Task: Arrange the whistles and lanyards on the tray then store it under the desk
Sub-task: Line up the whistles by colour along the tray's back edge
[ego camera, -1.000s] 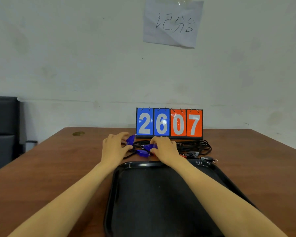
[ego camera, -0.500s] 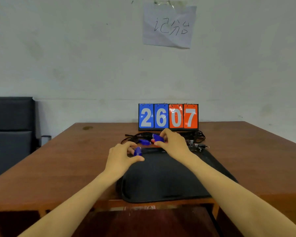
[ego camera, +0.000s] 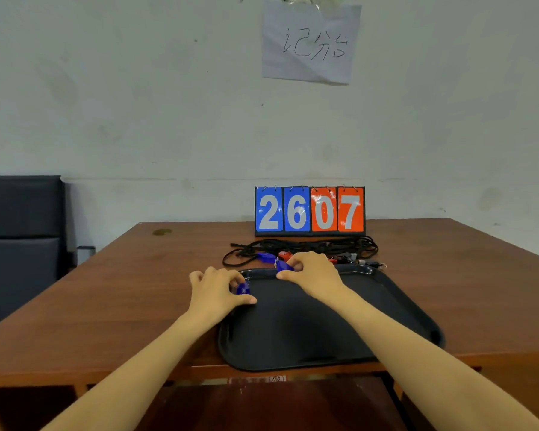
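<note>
The person's left hand sat at the left edge of the black tray, its thumb and curled fingers pinching a small blue whistle with a metal ring showing at the top. I could not tell whether that whistle touched the tray floor. The right hand was just beyond and to the right of the left one, over the tray's far rim, its fingers curled round a second blue whistle. Both forearms reached out over the near edge of the brown desk, on which the tray lay flat. Just past the right hand's fingertips a third blue whistle and a red whistle lay on the desk, touching a loose tangle of black lanyards that spread off to the right of that hand. Beyond the tangle stood a flip scoreboard reading 26 in blue and 07 in orange. High above it a handwritten paper sheet was taped to the wall. Well off to the left of the left hand stood a dark chair.
</note>
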